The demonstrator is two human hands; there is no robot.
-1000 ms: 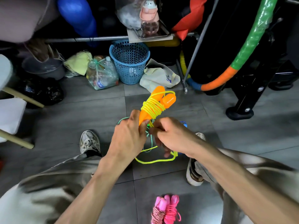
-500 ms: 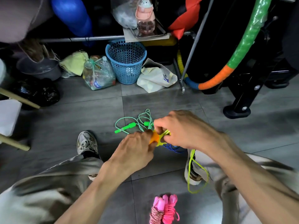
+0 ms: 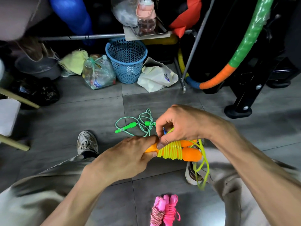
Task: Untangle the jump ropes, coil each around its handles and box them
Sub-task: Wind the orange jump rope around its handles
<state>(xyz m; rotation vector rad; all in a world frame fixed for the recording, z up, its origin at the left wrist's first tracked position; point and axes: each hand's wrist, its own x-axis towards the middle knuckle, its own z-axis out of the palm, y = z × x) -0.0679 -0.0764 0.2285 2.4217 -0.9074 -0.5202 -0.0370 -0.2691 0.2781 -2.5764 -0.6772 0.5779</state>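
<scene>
Step in hand: coiling the yellow rope [image 3: 171,150] around its two orange handles [image 3: 189,154]. The handles lie side by side, roughly level, held above the floor [image 3: 84,115] between the person's knees. Most of the rope is already wound on in tight turns; a loose loop hangs off the right end of the handles.

Hand state:
- Left hand [image 3: 128,159]: clamped on the left end of the handles, thumb against the first turns.
- Right hand [image 3: 182,126]: over the coil, fingers curled, pinching the rope at the near-left edge of the turns.

Next move, as judged: wind on the hanging loop, then tuck the tail under a turn. This calls for steady tension, or the smooth turns may slip off the rounded handle ends.

Other ropes:
- Pink ropes [image 3: 164,209]: already coiled, on the floor near the bottom edge of the view.
- Green rope [image 3: 138,123]: loose and tangled on the floor beyond the hands. A scrap of blue shows beside it, too hidden to identify.

No box is in view.

Surface and room: grey tiled floor. Along the far side stand a blue basket [image 3: 127,61], a bag of bottles [image 3: 97,74], a white bag [image 3: 156,75], a metal rack and a green-and-orange hoop [image 3: 241,46].
</scene>
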